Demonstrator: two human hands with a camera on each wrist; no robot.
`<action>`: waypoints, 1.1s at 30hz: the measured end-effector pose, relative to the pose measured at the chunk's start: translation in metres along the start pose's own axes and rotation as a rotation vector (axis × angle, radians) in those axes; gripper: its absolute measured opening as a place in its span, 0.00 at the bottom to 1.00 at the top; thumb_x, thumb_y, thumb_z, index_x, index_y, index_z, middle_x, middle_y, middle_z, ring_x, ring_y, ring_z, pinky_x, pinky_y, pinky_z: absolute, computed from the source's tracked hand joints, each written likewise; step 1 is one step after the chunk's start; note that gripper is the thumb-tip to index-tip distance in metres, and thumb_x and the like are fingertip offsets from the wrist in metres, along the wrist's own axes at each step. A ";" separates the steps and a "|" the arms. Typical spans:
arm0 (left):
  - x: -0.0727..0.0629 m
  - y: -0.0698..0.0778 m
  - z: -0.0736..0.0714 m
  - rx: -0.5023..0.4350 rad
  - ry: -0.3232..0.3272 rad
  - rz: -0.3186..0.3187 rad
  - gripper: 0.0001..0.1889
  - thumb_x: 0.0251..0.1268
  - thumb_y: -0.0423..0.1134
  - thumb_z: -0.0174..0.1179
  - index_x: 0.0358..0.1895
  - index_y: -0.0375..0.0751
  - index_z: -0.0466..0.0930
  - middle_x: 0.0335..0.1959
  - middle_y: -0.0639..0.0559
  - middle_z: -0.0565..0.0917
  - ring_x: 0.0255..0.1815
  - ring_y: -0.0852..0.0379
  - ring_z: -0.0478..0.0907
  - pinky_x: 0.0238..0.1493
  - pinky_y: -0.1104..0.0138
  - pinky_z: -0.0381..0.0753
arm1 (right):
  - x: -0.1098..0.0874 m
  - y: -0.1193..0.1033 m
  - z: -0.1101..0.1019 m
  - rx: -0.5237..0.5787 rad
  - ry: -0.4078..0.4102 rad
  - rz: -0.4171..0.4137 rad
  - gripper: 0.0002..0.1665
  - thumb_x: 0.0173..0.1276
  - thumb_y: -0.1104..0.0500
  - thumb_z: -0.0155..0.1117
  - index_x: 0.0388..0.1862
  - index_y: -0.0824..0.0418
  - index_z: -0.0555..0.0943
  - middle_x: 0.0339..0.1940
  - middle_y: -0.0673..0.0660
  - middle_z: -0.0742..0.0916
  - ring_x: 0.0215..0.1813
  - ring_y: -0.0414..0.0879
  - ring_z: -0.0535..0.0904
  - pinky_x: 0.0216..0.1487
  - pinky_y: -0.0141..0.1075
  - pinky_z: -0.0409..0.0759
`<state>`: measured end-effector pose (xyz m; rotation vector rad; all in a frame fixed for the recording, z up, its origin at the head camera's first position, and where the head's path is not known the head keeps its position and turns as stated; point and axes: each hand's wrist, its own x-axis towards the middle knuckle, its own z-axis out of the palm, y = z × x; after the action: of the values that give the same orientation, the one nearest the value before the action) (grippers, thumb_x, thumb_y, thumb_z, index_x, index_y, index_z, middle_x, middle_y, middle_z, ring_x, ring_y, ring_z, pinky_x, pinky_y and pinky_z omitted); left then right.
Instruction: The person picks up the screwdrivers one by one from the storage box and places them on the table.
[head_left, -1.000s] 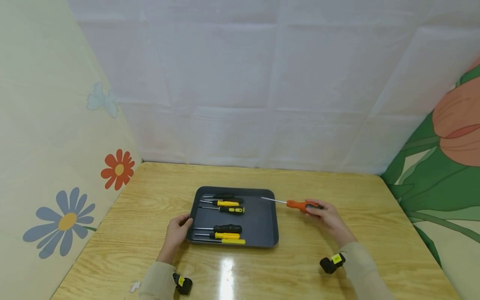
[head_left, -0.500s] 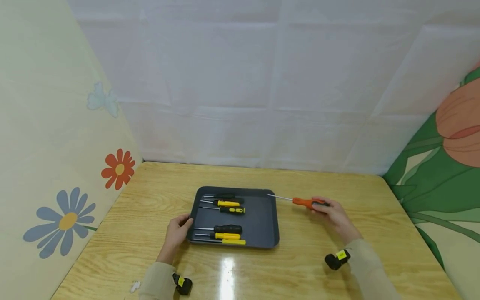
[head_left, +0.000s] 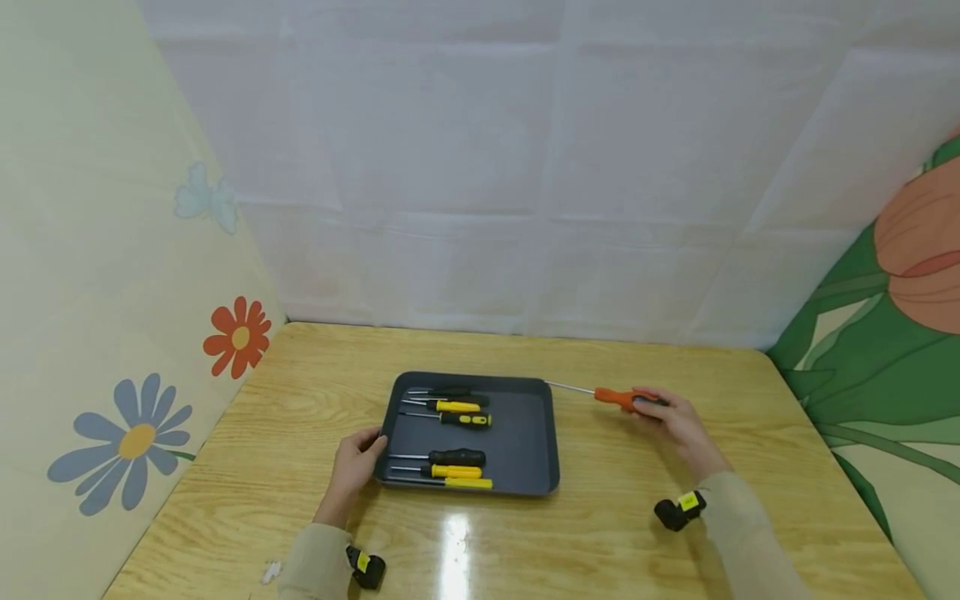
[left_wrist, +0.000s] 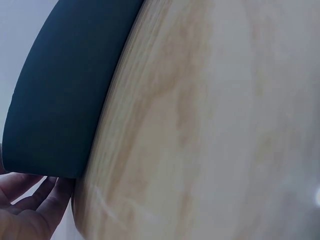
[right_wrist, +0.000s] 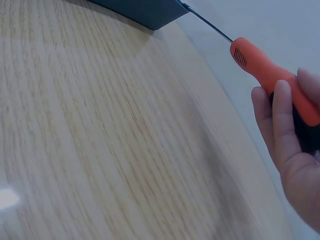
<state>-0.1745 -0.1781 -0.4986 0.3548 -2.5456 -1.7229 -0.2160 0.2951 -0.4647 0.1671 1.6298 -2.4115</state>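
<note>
My right hand (head_left: 678, 425) grips an orange-and-black screwdriver (head_left: 615, 397) by its handle, right of the dark grey tray (head_left: 521, 450). Its shaft points left, with the tip at the tray's back right corner. In the right wrist view the fingers wrap the black part of the screwdriver's handle (right_wrist: 260, 65), held above the table. At the tray's left side, my left hand (head_left: 354, 462) pinches the rim, thumb over the edge. The left wrist view has the fingers (left_wrist: 52, 200) against the tray's outer wall (left_wrist: 65, 85).
Several screwdrivers lie in the tray's left part: a black-and-yellow one (head_left: 465, 420) among the back group, a black one (head_left: 457, 457) and a yellow one (head_left: 468, 483) at the front. A white scrap (head_left: 272, 572) lies at the table's front left. A white cloth wall (head_left: 487, 208) stands behind.
My right hand has drawn the screwdriver to the right and slightly back, taking its tip from over the tray's inside to its back right corner. The left hand and tray stay put.
</note>
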 end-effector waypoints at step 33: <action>0.000 0.000 0.002 0.006 0.016 -0.002 0.14 0.62 0.28 0.52 0.47 0.20 0.75 0.43 0.33 0.79 0.44 0.47 0.73 0.44 0.62 0.73 | 0.007 -0.016 -0.018 0.056 0.043 0.045 0.14 0.62 0.71 0.57 0.33 0.53 0.84 0.52 0.63 0.65 0.38 0.48 0.83 0.48 0.32 0.77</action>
<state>-0.1751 -0.1770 -0.4996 0.3704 -2.5408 -1.7070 -0.2271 0.3166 -0.4591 0.2644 1.5596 -2.4369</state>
